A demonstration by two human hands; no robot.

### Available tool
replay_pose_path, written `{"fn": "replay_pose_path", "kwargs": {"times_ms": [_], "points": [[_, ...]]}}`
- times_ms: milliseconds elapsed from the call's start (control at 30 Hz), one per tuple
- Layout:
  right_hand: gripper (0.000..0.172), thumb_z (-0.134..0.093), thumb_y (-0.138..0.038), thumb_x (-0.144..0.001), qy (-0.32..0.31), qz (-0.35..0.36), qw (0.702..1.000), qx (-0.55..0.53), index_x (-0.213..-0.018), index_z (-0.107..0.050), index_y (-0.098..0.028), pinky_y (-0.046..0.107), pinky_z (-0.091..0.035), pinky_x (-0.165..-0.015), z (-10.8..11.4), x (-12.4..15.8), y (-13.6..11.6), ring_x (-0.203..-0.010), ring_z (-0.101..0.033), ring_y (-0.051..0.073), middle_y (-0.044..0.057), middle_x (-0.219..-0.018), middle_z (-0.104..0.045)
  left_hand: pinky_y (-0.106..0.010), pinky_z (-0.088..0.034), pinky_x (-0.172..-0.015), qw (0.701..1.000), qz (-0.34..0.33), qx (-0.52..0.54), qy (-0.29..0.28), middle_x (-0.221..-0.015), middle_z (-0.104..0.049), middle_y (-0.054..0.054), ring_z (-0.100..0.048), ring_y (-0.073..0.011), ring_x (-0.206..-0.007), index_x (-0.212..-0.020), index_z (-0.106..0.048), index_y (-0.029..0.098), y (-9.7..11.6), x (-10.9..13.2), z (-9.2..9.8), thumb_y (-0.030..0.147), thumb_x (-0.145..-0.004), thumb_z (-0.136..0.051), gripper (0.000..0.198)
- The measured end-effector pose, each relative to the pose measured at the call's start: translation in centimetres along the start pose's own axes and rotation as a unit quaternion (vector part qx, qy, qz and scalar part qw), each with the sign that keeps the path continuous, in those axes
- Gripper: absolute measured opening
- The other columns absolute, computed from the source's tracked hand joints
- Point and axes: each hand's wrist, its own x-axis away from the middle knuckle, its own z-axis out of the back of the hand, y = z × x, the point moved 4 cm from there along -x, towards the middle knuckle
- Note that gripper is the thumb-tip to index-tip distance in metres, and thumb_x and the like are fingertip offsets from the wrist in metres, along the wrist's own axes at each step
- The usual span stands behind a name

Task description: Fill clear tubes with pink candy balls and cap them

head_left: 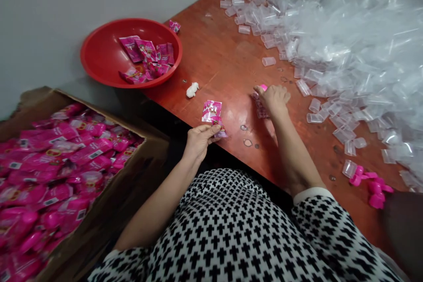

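Thumb and fingers of my left hand [200,141] pinch the lower end of a small pink printed sachet [212,111] at the table's front edge. Some of the lower part is covered by the fingers. My right hand [276,99] is closed over the top of a see-through tube with a pink cap [262,109], which is on the tabletop. The tube's contents look small and pinkish; my fingers partly hide it. Between the sachet and a red bowl lies a small white animal-shaped figure [192,90].
The red bowl [95,64] with several pink sachets stands at the table's left edge. Below it, a cardboard box [150,158] is full of pink packs. Clear plastic cups [350,53] heap across the right side of the wooden table [224,53]. Bright pink plastic pieces [376,191] lie front right.
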Motion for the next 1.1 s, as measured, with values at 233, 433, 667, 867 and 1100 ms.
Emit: {"fn": "replay_pose_path", "kwargs": {"times_ms": [233,433,667,867,1100], "points": [[0.048,-0.057,-0.044,-0.082,-0.029,0.089,0.995,0.022,-0.109,-0.06,-0.004,0.048,-0.041,-0.087,-1.3,-1.5,-2.7,-0.106,-0.057,0.036,0.027,-0.11,-0.062,-0.022,-0.057,-0.06,0.984,0.028,0.173,0.037,-0.07,-0.068,-0.002,-0.065,-0.0103,-0.062,-0.07,-0.067,0.012,0.4,-0.2,0.2,0.02,-0.07,-0.074,0.011],[0.031,-0.057,-0.046,-0.083,-0.051,0.199,0.952,-0.226,-0.094,-0.059,-0.017,0.035,-0.046,-0.07,-0.9,4.6,-3.7,-0.079,-0.062,0.023,0.01,-0.086,-0.068,-0.024,-0.056,-0.067,0.965,0.048,0.245,0.085,-0.071,-0.068,-0.001,-0.066,-0.0096,-0.064,-0.072,-0.064,0.013,0.6,-0.2,0.9,0.013,-0.077,-0.067,0.006],[0.032,-0.063,-0.046,-0.079,-0.22,0.086,0.779,-0.581,-0.097,-0.049,-0.023,0.021,-0.045,-0.039,-1.6,16.5,-4.0,-0.043,-0.056,0.011,-0.005,-0.062,-0.061,-0.023,-0.055,-0.069,0.955,0.032,0.286,0.07,-0.072,-0.067,0.001,-0.065,-0.0094,-0.066,-0.074,-0.063,0.014,0.1,-0.3,0.4,0.021,-0.075,-0.072,0.011],[0.032,-0.062,-0.046,-0.08,-0.195,0.071,0.796,-0.568,-0.098,-0.048,-0.023,0.02,-0.047,-0.039,-2.3,18.1,-4.0,-0.045,-0.058,0.009,-0.006,-0.066,-0.063,-0.022,-0.053,-0.065,0.957,0.028,0.285,0.036,-0.072,-0.068,-0.001,-0.064,-0.0097,-0.063,-0.076,-0.064,0.013,0.1,0.5,-1.1,0.025,-0.071,-0.075,0.016],[0.033,-0.065,-0.045,-0.079,-0.23,0.063,0.751,-0.616,-0.097,-0.048,-0.022,0.019,-0.048,-0.04,-2.7,17.8,-4.3,-0.045,-0.059,0.009,-0.006,-0.065,-0.064,-0.023,-0.049,-0.054,0.975,0.004,0.223,0.0,-0.06,-0.062,0.001,-0.058,-0.0091,-0.05,-0.071,-0.061,0.013,0.7,1.5,-2.2,0.034,-0.066,-0.079,0.028]]}}
